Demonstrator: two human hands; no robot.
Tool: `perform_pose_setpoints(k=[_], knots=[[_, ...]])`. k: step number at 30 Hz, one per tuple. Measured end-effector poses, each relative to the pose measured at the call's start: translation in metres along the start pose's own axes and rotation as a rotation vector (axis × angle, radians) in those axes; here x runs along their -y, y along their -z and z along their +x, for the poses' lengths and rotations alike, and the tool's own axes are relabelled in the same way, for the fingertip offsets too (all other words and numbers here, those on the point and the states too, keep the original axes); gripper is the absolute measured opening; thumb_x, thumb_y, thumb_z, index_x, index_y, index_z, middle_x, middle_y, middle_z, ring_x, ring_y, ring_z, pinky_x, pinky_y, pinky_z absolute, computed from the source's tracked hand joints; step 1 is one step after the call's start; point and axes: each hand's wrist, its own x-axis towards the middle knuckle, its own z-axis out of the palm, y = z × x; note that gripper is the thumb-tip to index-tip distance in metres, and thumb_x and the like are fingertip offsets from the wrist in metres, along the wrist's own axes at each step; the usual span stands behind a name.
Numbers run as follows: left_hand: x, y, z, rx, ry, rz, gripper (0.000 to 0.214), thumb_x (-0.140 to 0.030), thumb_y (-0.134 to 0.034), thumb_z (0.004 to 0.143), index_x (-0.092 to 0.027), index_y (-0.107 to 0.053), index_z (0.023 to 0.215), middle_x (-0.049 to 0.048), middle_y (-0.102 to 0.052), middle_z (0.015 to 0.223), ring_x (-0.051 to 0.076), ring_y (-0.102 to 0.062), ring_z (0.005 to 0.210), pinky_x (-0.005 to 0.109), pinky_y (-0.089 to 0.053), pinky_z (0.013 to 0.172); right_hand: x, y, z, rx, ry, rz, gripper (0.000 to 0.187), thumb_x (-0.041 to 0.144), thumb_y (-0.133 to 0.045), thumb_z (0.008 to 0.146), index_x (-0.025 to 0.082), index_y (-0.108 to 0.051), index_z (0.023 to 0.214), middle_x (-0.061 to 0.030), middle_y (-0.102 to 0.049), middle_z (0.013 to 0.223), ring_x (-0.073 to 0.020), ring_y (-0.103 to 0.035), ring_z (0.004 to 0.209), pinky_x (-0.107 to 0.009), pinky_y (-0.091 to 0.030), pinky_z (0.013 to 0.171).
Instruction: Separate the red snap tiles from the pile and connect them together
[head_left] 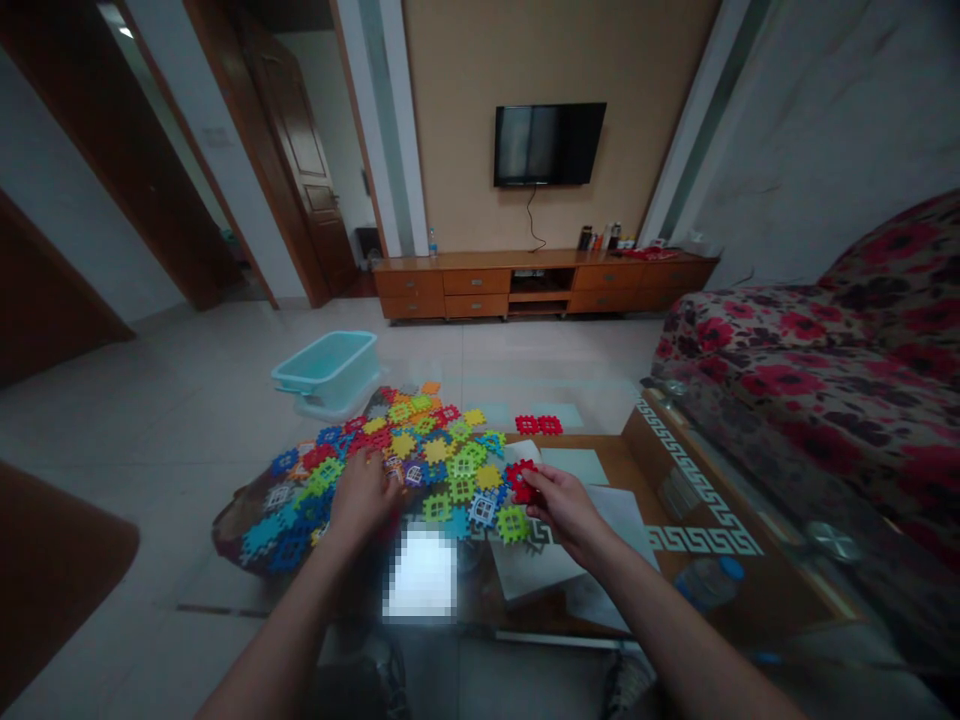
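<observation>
Two bare hands over a low glass table (701, 500), seen from above. The right hand (564, 510) held a red plastic tile (521, 481) at the edge of a heap of interlocking plastic tiles (450, 465), its fingers (544, 480) closed narrowly on the piece. The left hand (363, 497) rested on the near side of the heap, its fingers (361, 462) curled down among the blue, green and red tiles (whether they gripped one could not be told). The heap, in many bright colours, spread across the left part of the table, between the two hands and beyond them.

Two joined red tiles (538, 425) lay apart from the heap, just beyond the right hand. Sheets of white paper (536, 572) lay below the right wrist (on or beneath the glass, it was hard to say), and a plastic bottle (709, 583) with a blue cap lay farther right. A blurred white patch (421, 575) showed between the forearms. A pale blue plastic tub (326, 368) stood on the floor past the heap. Farther off were a flowered sofa (780, 370), a wooden cabinet (480, 290) and a wall television (549, 145).
</observation>
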Motion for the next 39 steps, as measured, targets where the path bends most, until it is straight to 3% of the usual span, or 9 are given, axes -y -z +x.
perform_pose_setpoints(k=[3,8,13,20,26,39], knots=[[0.014,-0.008,-0.001,-0.032,0.053,0.053,0.045,-0.044,-0.051,0.088,-0.014,-0.062,0.119,0.0193,-0.049,0.135,0.036,-0.044,0.129,0.046,-0.035,0.109,0.001,-0.002,-0.002,0.008,-0.008,-0.031,0.010,0.027,-0.067,0.083,0.017,-0.067,0.082,-0.0009,-0.067,0.071,-0.0082,-0.059,0.056,-0.016,-0.043,0.045],[0.024,-0.018,-0.005,0.056,0.183,0.043,0.053,-0.054,-0.050,0.087,-0.024,-0.063,0.128,0.0179,-0.041,0.146,0.044,-0.029,0.141,0.056,-0.026,0.111,0.003,-0.006,-0.005,0.004,-0.014,-0.064,0.011,0.028,-0.065,0.083,0.017,-0.067,0.087,-0.0011,-0.069,0.076,-0.0082,-0.060,0.058,-0.015,-0.041,0.044],[0.027,-0.018,-0.004,0.132,0.194,0.081,0.057,-0.056,-0.046,0.088,-0.027,-0.058,0.136,0.0192,-0.044,0.144,0.044,-0.034,0.138,0.057,-0.026,0.109,0.005,-0.006,-0.005,-0.041,-0.030,-0.069,0.011,0.028,-0.066,0.080,0.018,-0.066,0.084,0.0006,-0.067,0.073,-0.0083,-0.060,0.059,-0.015,-0.039,0.046],[0.023,-0.011,-0.006,0.120,0.175,0.139,0.053,-0.054,-0.046,0.089,-0.030,-0.058,0.135,0.0175,-0.051,0.136,0.041,-0.040,0.131,0.056,-0.029,0.105,0.003,-0.005,-0.005,-0.036,-0.025,-0.091,0.015,0.032,-0.065,0.080,0.018,-0.065,0.086,0.0005,-0.067,0.074,-0.0092,-0.060,0.061,-0.017,-0.038,0.048],[0.020,-0.014,-0.005,0.125,0.161,0.134,0.050,-0.049,-0.049,0.089,-0.030,-0.059,0.134,0.0125,-0.039,0.150,0.040,-0.025,0.143,0.055,-0.022,0.112,0.001,-0.004,-0.003,-0.018,-0.007,-0.108,0.014,0.032,-0.063,0.081,0.019,-0.065,0.085,-0.0002,-0.067,0.074,-0.0110,-0.060,0.062,-0.019,-0.039,0.049],[0.012,-0.005,-0.004,0.097,0.092,0.103,0.049,-0.039,-0.045,0.090,-0.021,-0.054,0.134,0.0167,-0.054,0.138,0.034,-0.051,0.122,0.059,-0.032,0.103,-0.001,-0.003,-0.002,-0.007,-0.007,-0.127,0.017,0.035,-0.065,0.078,0.019,-0.064,0.084,0.0004,-0.067,0.072,-0.0116,-0.060,0.061,-0.021,-0.039,0.050]])
